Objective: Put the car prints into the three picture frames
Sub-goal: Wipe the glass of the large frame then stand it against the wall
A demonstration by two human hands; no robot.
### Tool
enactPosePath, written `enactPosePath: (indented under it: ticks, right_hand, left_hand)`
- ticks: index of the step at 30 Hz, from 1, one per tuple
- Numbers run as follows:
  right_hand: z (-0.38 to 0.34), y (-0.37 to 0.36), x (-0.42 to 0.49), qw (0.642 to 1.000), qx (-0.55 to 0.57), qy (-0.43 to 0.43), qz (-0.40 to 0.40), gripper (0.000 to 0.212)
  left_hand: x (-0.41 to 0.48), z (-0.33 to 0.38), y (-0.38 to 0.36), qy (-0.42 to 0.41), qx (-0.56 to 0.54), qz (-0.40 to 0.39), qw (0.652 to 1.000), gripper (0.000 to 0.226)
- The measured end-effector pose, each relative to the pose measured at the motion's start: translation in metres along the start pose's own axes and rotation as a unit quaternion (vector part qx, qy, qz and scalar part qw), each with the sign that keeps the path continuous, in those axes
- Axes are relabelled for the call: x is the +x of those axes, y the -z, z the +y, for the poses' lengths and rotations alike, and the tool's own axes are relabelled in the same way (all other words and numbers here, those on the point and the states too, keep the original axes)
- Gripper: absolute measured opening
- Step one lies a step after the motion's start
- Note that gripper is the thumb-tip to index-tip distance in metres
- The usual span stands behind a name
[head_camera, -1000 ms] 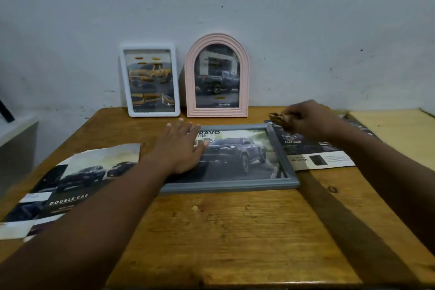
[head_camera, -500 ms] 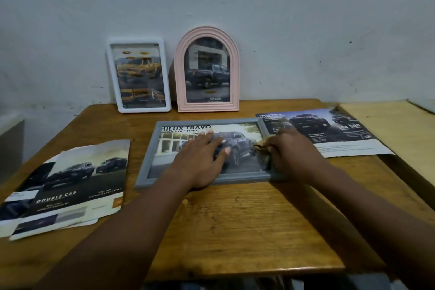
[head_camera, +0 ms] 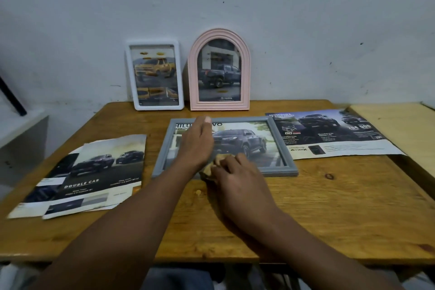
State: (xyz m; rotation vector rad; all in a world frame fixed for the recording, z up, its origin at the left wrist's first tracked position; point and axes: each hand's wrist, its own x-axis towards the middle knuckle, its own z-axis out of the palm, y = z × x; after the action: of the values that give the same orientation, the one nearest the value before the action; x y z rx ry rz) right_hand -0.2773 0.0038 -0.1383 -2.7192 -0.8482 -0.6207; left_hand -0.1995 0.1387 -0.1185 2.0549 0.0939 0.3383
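**Table**: wooden, brown, with a knot near its right side.

**Right hand**: fingers curled, pinching a small tan wad. What the wad was made of could not be told. It lay at the near rim of the grey frame.

**Left hand**: fingers straight and held together, thumb side up, over the left half of the grey frame. Contact with the glass could not be judged.

**Grey frame**: rectangular, flat on the table, middle. It held a car print of a dark pickup on a road, with its heading partly covered by the left hand.

**Loose sheets, left**: overlapping brochure pages with dark pickups, lettered "DOUBLE CAB", flat on the table, apart from the grey frame.

**Loose sheet, right**: dark brochure page with pickups, its left edge just beside the grey frame.

**White frame**: rounded corners, upright at the far edge, leaning on the wall. It held a yellow pickup print.

**Pink frame**: arched top, upright just right of the white frame, against the wall. It held a dark pickup print marked "TOYOTA".
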Motion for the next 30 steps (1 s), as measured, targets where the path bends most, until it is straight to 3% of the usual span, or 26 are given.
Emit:
enactPosePath:
  ticks: [6,10,12,15,17,20,24,30]
  right_hand:
    - [-0.030,-0.016,0.034,0.997,0.050,0.044,-0.031,0.031]
    - [-0.036,-0.019,0.050,0.987,0.117,0.068,-0.083,0.036]
    - [-0.020,-0.010,0.053,0.973,0.199,0.039,-0.113,0.041]
    - [0.025,-0.003,0.059,0.956,0.271,-0.086,-0.071,0.038]
    - [0.050,-0.008,0.061,0.967,0.197,-0.153,-0.043,0.040]
    - [0.058,-0.018,0.054,0.978,0.082,-0.163,-0.104,0.052]
    - [0.050,-0.018,0.048,0.982,0.027,-0.095,-0.161,0.055]
    - [0.049,-0.016,0.046,0.984,0.002,-0.078,-0.161,0.054]
  left_hand:
    - [0.014,-0.010,0.067,0.014,0.081,-0.002,0.997,0.039]
    - [-0.010,-0.035,0.092,-0.028,0.160,0.003,0.987,0.036]
    - [-0.027,-0.046,0.098,-0.063,0.174,0.012,0.983,0.036]
    - [-0.047,-0.056,0.098,-0.159,0.254,-0.014,0.954,0.046]
    - [-0.055,-0.059,0.093,-0.226,0.309,-0.052,0.922,0.048]
    - [-0.056,-0.060,0.091,-0.271,0.337,-0.076,0.898,0.042]
    - [-0.053,-0.061,0.109,-0.252,0.395,-0.066,0.881,0.038]
    - [-0.052,-0.059,0.120,-0.170,0.482,-0.034,0.859,0.045]
